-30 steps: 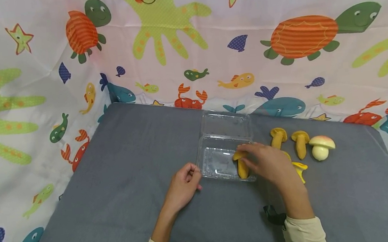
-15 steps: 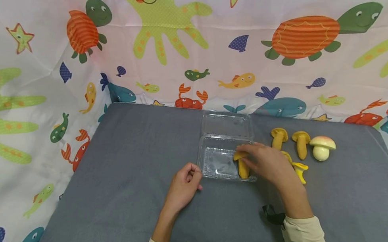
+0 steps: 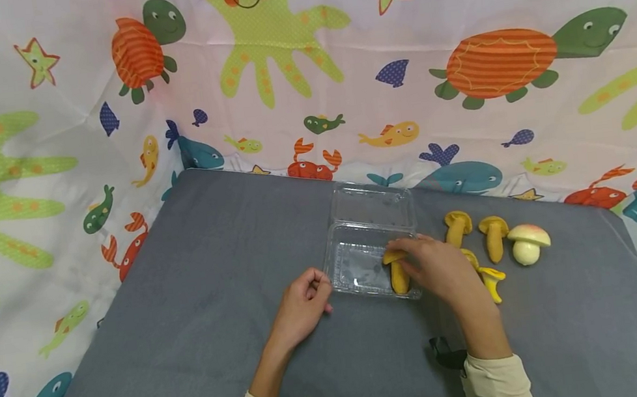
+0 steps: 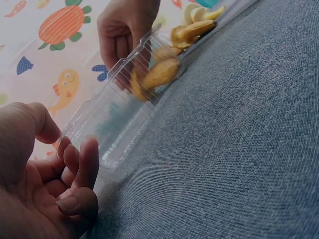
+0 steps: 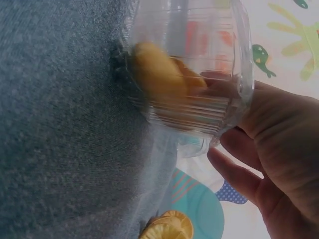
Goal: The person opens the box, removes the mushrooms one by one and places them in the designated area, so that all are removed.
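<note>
A hinged clear plastic box lies with its lid folded back. Thumb and index finger of my left hand pinch its near left corner, as the left wrist view shows too. Inside, along the right wall, lies a brown-yellow toy mushroom, stem toward me. My right hand reaches over that wall and holds the mushroom by its cap between thumb and fingers. Through the plastic, the mushroom shows in the right wrist view, with the other fingers outside the wall.
Right of the box lie more toy mushrooms: two brown-yellow ones, the nearer-left and another; a yellow flared one; and a pale one with a reddish cap. Another is partly behind my right hand. A printed sea-animal curtain borders the grey table.
Both hands keep their places at the box, and the mushroom stays put. My right forearm has shifted very slightly left.
</note>
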A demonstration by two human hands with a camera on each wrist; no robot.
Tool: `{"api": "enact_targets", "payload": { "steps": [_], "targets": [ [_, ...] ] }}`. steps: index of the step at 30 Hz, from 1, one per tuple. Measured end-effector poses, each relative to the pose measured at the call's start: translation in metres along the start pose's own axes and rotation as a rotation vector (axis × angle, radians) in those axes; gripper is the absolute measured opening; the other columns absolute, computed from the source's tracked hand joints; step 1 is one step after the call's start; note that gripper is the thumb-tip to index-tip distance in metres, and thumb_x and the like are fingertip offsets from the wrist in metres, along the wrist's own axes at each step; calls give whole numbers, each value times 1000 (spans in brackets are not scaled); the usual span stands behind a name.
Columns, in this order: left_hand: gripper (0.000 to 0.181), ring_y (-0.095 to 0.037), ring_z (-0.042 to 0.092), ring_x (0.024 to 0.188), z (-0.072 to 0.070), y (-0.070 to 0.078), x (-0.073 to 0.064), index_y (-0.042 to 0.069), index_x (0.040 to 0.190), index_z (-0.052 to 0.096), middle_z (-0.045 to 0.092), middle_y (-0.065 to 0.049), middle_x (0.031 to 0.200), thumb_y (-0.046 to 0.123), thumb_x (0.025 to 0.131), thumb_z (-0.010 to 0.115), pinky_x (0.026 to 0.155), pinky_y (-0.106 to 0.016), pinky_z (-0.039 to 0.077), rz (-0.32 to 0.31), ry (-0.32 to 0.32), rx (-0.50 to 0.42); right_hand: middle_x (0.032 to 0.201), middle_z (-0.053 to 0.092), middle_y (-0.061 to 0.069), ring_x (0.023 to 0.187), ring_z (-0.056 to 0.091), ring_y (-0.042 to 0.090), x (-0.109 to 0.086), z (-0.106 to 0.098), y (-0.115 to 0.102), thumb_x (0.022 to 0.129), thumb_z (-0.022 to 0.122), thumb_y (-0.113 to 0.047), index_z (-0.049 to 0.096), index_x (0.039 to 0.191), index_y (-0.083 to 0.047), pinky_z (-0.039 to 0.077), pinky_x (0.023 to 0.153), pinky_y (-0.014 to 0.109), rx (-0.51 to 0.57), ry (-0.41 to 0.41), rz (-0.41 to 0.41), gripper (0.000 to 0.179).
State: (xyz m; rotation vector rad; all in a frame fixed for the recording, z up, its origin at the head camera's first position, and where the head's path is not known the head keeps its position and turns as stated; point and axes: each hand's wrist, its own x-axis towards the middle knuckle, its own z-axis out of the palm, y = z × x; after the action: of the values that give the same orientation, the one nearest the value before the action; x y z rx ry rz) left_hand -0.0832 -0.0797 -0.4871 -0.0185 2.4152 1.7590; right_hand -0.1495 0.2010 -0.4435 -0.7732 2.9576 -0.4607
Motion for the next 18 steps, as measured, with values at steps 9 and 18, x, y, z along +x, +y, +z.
{"api": "enact_targets", "payload": {
  "steps": [9,18],
  "targets": [
    [13,-16,72,67,0,0,0,13,99,69,69,-7,79,18,106,60,65,-28,48,5,-9,-7,122,78,7,126,64,47,0,2,-2,97,78,-15,76,126,-16,60,80,54,7,4,32,29],
    [12,-16,71,67,0,-1,-1,12,99,69,70,-11,82,17,106,60,61,-27,45,8,-11,-11,119,79,7,126,64,47,0,3,-2,100,75,-16,76,127,-13,58,90,58,7,22,19,27]
  ]
}}
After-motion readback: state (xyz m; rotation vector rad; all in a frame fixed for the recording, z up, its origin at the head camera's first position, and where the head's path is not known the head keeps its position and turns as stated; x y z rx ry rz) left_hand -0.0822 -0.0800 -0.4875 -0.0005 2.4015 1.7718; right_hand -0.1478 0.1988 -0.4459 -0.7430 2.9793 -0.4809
